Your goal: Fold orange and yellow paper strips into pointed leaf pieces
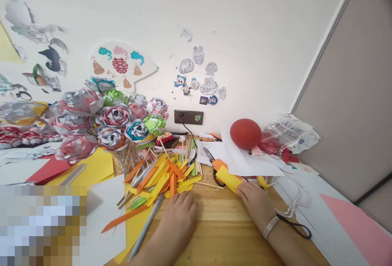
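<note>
My left hand (181, 215) rests low over the wooden table with its fingers curled together, right at the near end of an orange paper strip (173, 186). Whether it grips that strip or anything else is hidden. A yellow paper piece (229, 179) is held at its near end by my right hand (255, 200), which wears a beaded bracelet (270, 227). Just beyond this paper lie a folded orange paper piece (219, 164) and scissors (208, 154), partly covered. A loose pile of yellow paper strips (159, 186), mixed with orange and green ones, spreads left of my hands.
Folded paper flowers (114, 117) stand in a bunch at the back left. A red balloon (246, 134) sits on white paper near the wall socket (188, 117). Pearl strings (297, 194) and a black cord loop (301, 230) lie at right; thin wooden sticks (196, 164) lie behind the strips.
</note>
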Motion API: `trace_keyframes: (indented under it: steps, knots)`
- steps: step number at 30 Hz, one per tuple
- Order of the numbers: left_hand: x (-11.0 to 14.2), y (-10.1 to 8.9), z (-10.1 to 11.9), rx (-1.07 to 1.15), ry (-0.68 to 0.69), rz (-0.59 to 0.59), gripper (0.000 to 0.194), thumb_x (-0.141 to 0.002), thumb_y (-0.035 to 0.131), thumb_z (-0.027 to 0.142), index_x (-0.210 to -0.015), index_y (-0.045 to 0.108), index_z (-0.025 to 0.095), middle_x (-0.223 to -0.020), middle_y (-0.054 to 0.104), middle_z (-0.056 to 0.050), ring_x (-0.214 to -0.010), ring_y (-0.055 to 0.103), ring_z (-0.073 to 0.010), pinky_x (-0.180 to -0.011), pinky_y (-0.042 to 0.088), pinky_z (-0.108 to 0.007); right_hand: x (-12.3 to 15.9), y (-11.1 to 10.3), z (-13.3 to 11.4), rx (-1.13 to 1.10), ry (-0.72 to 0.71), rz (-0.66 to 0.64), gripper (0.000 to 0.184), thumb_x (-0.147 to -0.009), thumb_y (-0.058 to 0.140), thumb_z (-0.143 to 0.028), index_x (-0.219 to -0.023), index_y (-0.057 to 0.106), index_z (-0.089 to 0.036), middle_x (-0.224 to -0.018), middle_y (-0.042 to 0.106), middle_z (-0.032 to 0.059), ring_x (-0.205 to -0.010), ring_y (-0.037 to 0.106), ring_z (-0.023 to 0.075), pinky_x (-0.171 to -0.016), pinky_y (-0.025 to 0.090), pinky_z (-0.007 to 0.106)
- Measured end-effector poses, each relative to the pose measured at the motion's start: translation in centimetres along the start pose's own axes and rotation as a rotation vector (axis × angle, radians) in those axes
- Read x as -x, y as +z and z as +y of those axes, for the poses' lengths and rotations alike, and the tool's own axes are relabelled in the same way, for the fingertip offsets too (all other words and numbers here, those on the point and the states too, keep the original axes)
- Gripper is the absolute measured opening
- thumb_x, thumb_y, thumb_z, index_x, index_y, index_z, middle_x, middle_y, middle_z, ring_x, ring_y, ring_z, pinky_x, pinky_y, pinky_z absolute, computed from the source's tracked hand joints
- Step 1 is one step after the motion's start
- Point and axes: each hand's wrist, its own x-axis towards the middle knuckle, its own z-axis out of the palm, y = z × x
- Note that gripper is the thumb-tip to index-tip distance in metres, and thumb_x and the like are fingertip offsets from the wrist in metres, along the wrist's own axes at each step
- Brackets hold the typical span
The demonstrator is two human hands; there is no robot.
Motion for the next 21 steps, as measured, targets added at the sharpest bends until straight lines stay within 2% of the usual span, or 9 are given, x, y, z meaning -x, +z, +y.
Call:
trace_keyframes:
  steps: [5, 7, 9, 11, 14, 18, 21]
  knots:
    - [0.2, -0.1, 0.2, -0.001, 0.032, 0.031, 0.019, -0.078, 0.047, 0.003, -0.08, 0.061, 0.016, -0.091, 0.063, -0.007, -0.09, 0.058, -0.0239, -0.08, 0.047, -0.039, -0.4, -1.5, -1.0, 0.017, -0.039, 0.146, 0.033, -0.094, 0.032, -0.013, -0.076, 0.06, -0.017, -0.073, 0.063, 0.0062, -0.07, 0.055, 0.0205, -0.067, 0.043, 0.033]
    - [0.2, 0.0, 0.4, 0.002, 0.038, 0.059, 0.025, -0.076, 0.045, 0.002, -0.091, 0.06, 0.016, -0.097, 0.063, -0.008, -0.093, 0.057, -0.0238, -0.083, 0.047, -0.04, -0.6, -2.5, -1.8, -0.01, -0.085, 0.195, 0.029, -0.094, 0.035, -0.013, -0.079, 0.06, -0.016, -0.077, 0.063, 0.007, -0.076, 0.056, 0.0208, -0.073, 0.042, 0.034]
    - [0.3, -0.1, 0.6, 0.001, 0.049, 0.158, 0.038, -0.074, 0.043, 0.002, -0.109, 0.054, 0.014, -0.106, 0.062, -0.01, -0.098, 0.056, -0.0249, -0.085, 0.047, -0.042, -0.6, -3.2, -2.9, -0.047, -0.183, 0.196, 0.028, -0.094, 0.035, -0.012, -0.082, 0.06, -0.017, -0.079, 0.064, 0.0069, -0.076, 0.056, 0.0197, -0.074, 0.042, 0.034]
    - [0.4, -0.2, 0.7, 0.006, 0.077, 0.283, 0.043, -0.074, 0.042, 0.004, -0.115, 0.049, 0.012, -0.109, 0.061, -0.012, -0.098, 0.057, -0.0255, -0.083, 0.048, -0.042, -0.5, -3.5, -4.2, -0.11, -0.296, 0.097, 0.032, -0.094, 0.033, -0.011, -0.079, 0.06, -0.019, -0.076, 0.063, 0.0054, -0.07, 0.054, 0.0179, -0.068, 0.041, 0.031]
    - [0.4, -0.5, 1.0, 0.033, 0.117, 0.338, 0.028, -0.076, 0.041, 0.006, -0.099, 0.053, 0.016, -0.093, 0.063, -0.008, -0.086, 0.059, -0.0236, -0.074, 0.05, -0.039, -0.1, -3.3, -6.0, -0.215, -0.453, -0.1, 0.035, -0.094, 0.031, -0.013, -0.072, 0.057, -0.019, -0.066, 0.059, 0.0036, -0.061, 0.05, 0.0167, -0.057, 0.037, 0.029]
    - [0.8, -0.7, 1.6, 0.048, 0.166, 0.327, 0.019, -0.077, 0.043, 0.004, -0.085, 0.052, 0.019, -0.081, 0.059, -0.004, -0.074, 0.057, -0.0201, -0.067, 0.048, -0.033, 0.2, -3.3, -6.9, -0.357, -0.354, -0.219, 0.026, -0.09, 0.034, -0.013, -0.081, 0.057, -0.018, -0.077, 0.062, 0.0051, -0.071, 0.052, 0.0168, -0.064, 0.04, 0.028]
    - [1.5, 0.6, 2.8, 0.001, 0.329, 0.382, 0.015, -0.083, 0.045, 0.008, -0.079, 0.052, 0.02, -0.077, 0.058, -0.001, -0.069, 0.054, -0.0176, -0.066, 0.046, -0.03, 0.1, -3.7, -6.6, -0.406, -0.266, -0.273, 0.021, -0.087, 0.038, -0.012, -0.078, 0.056, -0.018, -0.078, 0.062, 0.0039, -0.073, 0.053, 0.0164, -0.066, 0.041, 0.026]
